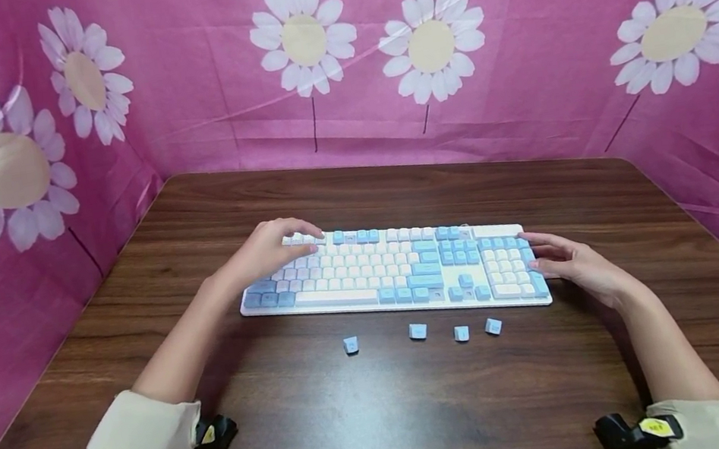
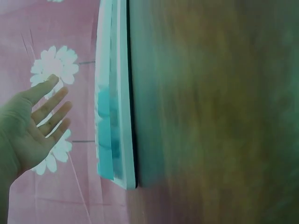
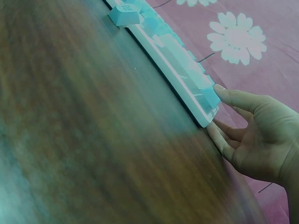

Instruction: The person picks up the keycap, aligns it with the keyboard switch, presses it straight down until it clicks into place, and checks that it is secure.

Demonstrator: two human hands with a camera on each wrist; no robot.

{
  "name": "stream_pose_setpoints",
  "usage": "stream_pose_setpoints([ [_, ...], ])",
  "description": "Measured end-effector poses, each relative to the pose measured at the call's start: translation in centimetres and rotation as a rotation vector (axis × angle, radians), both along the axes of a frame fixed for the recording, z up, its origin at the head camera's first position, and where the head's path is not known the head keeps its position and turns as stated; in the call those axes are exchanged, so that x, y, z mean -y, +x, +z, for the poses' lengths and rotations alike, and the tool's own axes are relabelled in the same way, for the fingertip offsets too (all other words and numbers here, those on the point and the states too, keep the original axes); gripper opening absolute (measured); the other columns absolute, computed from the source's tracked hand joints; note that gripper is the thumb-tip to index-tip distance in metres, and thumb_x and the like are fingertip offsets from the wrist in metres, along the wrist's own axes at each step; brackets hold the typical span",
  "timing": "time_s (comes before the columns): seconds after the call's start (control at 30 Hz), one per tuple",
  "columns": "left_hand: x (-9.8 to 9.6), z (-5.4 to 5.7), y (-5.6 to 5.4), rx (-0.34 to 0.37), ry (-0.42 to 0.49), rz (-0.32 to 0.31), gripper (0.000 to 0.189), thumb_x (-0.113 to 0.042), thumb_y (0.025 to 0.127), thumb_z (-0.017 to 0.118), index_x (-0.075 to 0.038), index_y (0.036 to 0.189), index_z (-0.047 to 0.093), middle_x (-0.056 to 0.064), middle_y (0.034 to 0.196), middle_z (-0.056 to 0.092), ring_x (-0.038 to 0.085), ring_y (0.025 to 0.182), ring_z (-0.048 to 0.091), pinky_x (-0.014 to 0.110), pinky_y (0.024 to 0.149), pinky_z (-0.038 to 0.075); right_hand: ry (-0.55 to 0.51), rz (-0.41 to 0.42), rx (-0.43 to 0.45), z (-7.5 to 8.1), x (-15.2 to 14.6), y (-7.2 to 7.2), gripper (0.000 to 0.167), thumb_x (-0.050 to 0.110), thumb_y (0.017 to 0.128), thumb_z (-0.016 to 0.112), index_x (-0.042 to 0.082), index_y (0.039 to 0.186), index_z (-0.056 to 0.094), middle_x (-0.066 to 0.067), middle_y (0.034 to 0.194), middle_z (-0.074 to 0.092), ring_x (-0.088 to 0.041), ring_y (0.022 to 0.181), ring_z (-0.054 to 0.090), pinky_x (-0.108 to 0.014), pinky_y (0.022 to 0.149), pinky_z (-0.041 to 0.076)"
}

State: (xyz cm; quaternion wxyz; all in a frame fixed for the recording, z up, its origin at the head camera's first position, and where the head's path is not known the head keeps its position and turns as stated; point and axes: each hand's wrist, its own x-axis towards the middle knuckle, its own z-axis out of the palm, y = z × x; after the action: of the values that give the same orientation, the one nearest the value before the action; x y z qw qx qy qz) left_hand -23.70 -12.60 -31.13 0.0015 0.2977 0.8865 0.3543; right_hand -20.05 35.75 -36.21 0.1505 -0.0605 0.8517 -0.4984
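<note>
A white and blue keyboard point(image 1: 366, 269) lies on the wooden table. Over its upper left part hovers my left hand point(image 1: 269, 249), fingers loosely extended; in the left wrist view that hand point(image 2: 35, 126) has spread fingers and holds nothing. My right hand point(image 1: 579, 266) is at the keyboard's right end. The right wrist view shows the thumb point(image 3: 238, 98) on the upper edge and fingers low by the underside, gripping that end. Loose blue keycaps lie in front of the keyboard: one at left point(image 1: 350, 345), a wider one point(image 1: 418, 331) and two at right point(image 1: 461, 334) point(image 1: 493, 327).
The brown wooden table point(image 1: 360, 424) extends in front of and behind the keyboard. A pink cloth point(image 1: 373, 123) printed with white daisies hangs around the table's back and sides. Several key positions on the keyboard lack caps, such as one in the bottom row point(image 1: 437, 295).
</note>
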Motion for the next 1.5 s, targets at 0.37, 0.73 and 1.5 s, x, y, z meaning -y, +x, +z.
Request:
stream_pose_setpoints([
  [0.37, -1.6, -0.4, 3.0, -0.014, 0.044, -0.115, 0.021, -0.013, 0.083, 0.069, -0.007, 0.103, 0.069, 0.002, 0.1, 0.066, 0.018, 0.097, 0.057, 0.038, 0.086, 0.043, 0.001, 0.003, 0.008, 0.0, 0.0, 0.0, 0.065, 0.026, 0.092, 0.057, 0.011, 0.146, 0.024, -0.02, 0.138, 0.032, -0.008, 0.106, 0.044, -0.034, 0.088, 0.033],
  [0.73, -2.5, -1.6, 5.1, 0.113, 0.025, -0.218, 0.026, -0.019, 0.081, 0.072, -0.008, 0.104, 0.067, -0.001, 0.098, 0.065, 0.014, 0.09, 0.056, 0.032, 0.081, 0.044, -0.002, -0.002, 0.012, 0.0, 0.0, 0.0, 0.065, 0.028, 0.091, 0.059, 0.011, 0.145, 0.026, -0.02, 0.137, 0.033, -0.013, 0.108, 0.043, -0.048, 0.093, 0.026],
  [1.5, -3.2, -3.8, 6.9, 0.252, -0.028, -0.333, 0.027, -0.017, 0.076, 0.077, -0.011, 0.096, 0.061, -0.002, 0.08, 0.058, 0.011, 0.076, 0.054, 0.026, 0.069, 0.046, -0.009, -0.011, 0.008, 0.1, 0.1, -0.1, 0.065, 0.025, 0.092, 0.058, 0.009, 0.145, 0.025, -0.019, 0.137, 0.032, -0.007, 0.106, 0.044, -0.031, 0.088, 0.031],
])
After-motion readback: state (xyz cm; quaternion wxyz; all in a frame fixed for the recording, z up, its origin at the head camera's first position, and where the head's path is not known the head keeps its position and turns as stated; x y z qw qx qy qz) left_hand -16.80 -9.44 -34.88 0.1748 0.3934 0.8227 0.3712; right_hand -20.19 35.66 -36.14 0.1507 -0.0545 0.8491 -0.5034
